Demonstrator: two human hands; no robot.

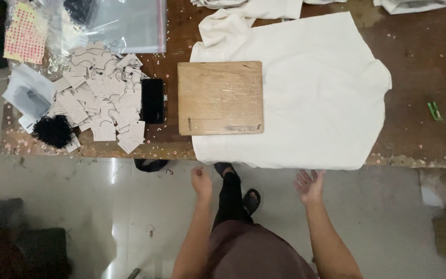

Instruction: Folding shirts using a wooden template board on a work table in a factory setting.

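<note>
Below the table's near edge, both hands hang empty. Left hand [201, 181] is loosely curled, fingers half bent, holding nothing; right hand [309, 185] is spread wide, palm up, its fingertips just at the near hem of the shirt [326, 93]. That cream shirt lies flat on the brown table [419, 62], reaching from the near edge toward the far side. A wooden board [220, 98] rests on the shirt's left part, overhanging it to the left. Just left of the board lies a black phone [152, 100], beside a heap of paper tags [101, 98] with a black tangle of strings [52, 130] at its near left. Well to the right sits a green clip [433, 110].
</note>
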